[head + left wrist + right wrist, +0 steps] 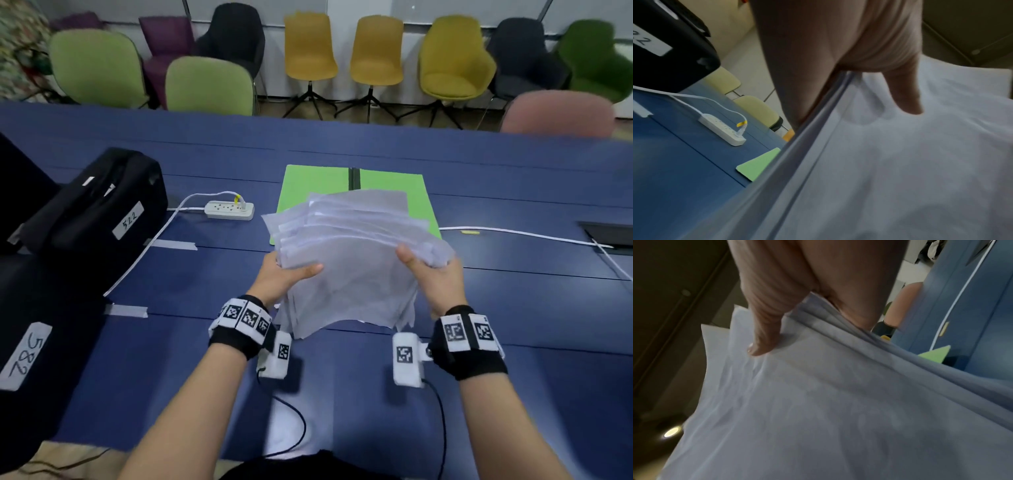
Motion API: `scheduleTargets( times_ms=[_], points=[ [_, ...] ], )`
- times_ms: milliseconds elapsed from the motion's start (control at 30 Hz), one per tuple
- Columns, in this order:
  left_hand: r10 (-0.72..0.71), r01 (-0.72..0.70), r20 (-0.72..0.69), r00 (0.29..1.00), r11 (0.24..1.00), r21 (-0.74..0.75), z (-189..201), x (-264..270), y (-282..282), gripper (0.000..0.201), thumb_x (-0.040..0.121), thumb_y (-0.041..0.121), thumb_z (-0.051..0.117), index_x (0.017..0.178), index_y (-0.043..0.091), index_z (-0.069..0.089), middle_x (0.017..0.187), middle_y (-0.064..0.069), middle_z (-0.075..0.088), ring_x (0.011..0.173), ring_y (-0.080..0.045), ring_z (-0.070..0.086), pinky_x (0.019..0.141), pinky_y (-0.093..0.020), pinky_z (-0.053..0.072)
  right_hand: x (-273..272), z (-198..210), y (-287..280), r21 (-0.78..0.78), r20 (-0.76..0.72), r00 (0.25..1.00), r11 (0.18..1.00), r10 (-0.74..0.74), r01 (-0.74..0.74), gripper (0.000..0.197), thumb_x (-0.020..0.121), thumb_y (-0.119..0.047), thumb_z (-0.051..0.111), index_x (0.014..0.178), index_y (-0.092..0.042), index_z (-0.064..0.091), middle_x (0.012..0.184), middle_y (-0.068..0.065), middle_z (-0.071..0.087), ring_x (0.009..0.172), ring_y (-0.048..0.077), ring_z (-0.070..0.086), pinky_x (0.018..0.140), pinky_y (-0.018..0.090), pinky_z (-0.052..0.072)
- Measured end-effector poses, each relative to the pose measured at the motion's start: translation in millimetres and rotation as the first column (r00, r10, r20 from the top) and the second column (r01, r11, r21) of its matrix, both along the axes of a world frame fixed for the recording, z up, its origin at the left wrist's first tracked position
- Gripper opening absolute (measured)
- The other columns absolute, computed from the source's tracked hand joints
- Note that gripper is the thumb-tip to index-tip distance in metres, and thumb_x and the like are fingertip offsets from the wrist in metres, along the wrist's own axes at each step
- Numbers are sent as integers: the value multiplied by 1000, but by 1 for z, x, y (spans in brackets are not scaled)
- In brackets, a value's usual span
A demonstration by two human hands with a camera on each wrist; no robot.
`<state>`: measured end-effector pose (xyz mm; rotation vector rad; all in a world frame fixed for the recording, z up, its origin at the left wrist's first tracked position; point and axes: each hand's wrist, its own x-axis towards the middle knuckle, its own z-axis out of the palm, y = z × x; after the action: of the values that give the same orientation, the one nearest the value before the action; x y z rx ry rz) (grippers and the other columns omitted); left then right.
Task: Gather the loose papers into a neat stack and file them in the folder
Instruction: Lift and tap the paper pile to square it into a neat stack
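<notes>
A loose, fanned bundle of white papers is lifted off the blue table, its sheets uneven at the edges. My left hand grips its left side, thumb on top. My right hand grips the right side, thumb over the top sheet. Behind the bundle, a green folder lies open and flat on the table, partly hidden by the sheets. In the left wrist view the papers fill the frame under my thumb, with a folder corner beyond. The right wrist view shows the papers under my thumb and a folder corner.
A white power strip with its cord lies left of the folder. Black cases labelled 522 and 582 sit at the left. A white cable runs to a table socket at the right. Chairs line the far side.
</notes>
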<state>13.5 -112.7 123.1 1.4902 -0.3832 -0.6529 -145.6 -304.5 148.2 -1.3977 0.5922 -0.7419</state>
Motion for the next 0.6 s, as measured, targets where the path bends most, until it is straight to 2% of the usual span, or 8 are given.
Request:
scheduleTargets(
  times_ms=[67,133,233,300,400,467,533,600],
  points=[
    [-60,60,-19,998,998,-9,0,7,2,41,74,-7,74,100,23,66,91,12,76,87,-1,71,80,-17,56,0,4,-7,43,33,996,996,81,-82,24,77,-1,71,97,-14,69,86,-6,76,79,6,70,72,19,54],
    [-73,73,-27,997,997,7,1,9,-1,42,76,-7,72,102,26,65,98,10,74,92,-3,69,90,-24,54,1,-4,-10,47,-34,986,986,160,-159,32,71,-2,73,99,-17,67,85,-10,76,81,3,70,72,17,54],
    [-7,7,2,1000,1000,-13,6,3,-15,32,84,2,68,100,28,62,108,4,68,95,-3,65,93,-26,48,7,-17,-8,66,-104,994,998,30,-23,40,60,-12,82,96,-11,66,72,-18,74,68,-5,68,70,21,54],
    [40,-38,37,999,997,-61,14,-3,-24,26,86,5,67,96,28,63,101,12,71,91,1,67,89,-22,49,13,-7,-6,35,-55,997,998,-55,57,23,70,0,78,82,-17,67,63,-22,71,61,-8,66,71,25,52],
    [68,-59,69,995,990,-125,26,-8,-29,28,84,1,68,92,28,65,86,18,74,84,5,68,83,-17,54,17,15,-3,-35,44,996,996,-83,84,28,75,4,73,76,-23,68,68,-22,72,68,-7,66,74,19,54],
    [99,-86,68,993,983,-164,26,-8,-28,31,81,-2,71,95,25,66,90,12,74,86,2,69,81,-16,54,14,18,-6,-52,98,994,997,-46,51,29,77,4,71,79,-24,67,70,-22,72,69,-8,65,73,14,54],
    [148,-134,69,987,976,-173,23,-7,-27,26,79,6,75,97,24,69,96,6,73,89,-4,69,83,-21,55,11,8,-7,-42,64,998,999,-11,13,29,77,6,71,83,-23,67,73,-19,73,71,-6,67,73,15,54],
    [202,-198,6,979,965,-174,24,-5,-29,24,76,23,79,99,22,70,90,2,71,80,-7,68,79,-25,54,8,-8,-8,9,17,1000,1000,0,0,27,74,4,74,86,-20,69,82,-11,74,76,2,68,74,23,54]
  ],
)
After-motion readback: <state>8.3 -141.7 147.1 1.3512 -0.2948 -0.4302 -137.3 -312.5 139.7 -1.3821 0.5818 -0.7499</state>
